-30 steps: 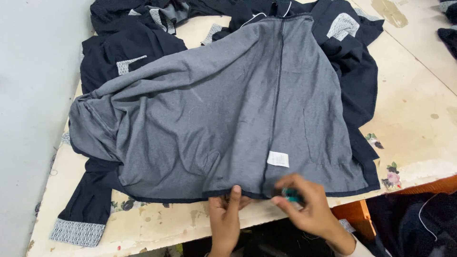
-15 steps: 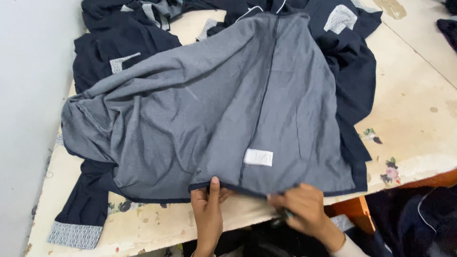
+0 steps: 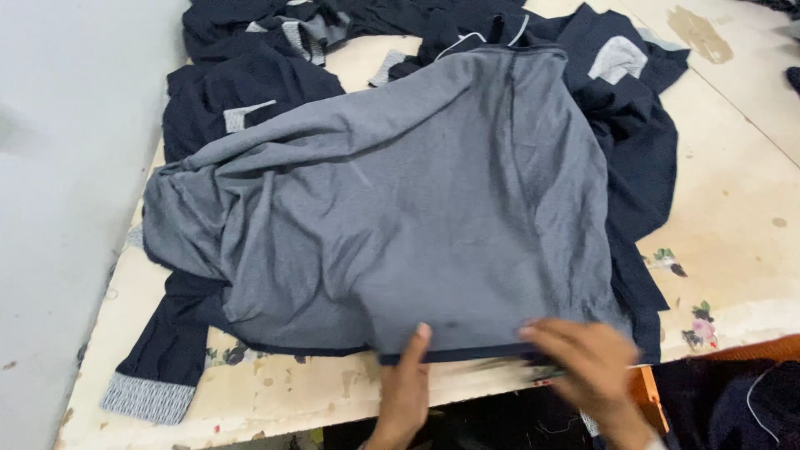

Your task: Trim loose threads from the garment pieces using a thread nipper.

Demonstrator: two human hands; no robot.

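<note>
The grey knitted garment with a dark navy hem band lies spread flat, directly ahead of both hands and reaching well away from them across the worn, paint-stained cream worktable. Its near edge lies at the fingertips.

The left hand rests on the hem band, fingers together, thumb up against the cloth. Whether it pinches the edge or only presses on it cannot be told. The right hand lies just beside it, also at the hem; it is blurred, its fingers loosely curled over the band, and its grip cannot be told either.

Beyond and to either side of the hands, dark navy garments with grey patterned cuffs and patches lie heaped under and around the grey piece.

Handling judgement: the fabric appears light, soft and limp, with no stiffness of its own. It will likely sag and crease if lifted at one point. The hem band looks the firmest hold; taking it at two spaced points should keep the edge straight.
</note>
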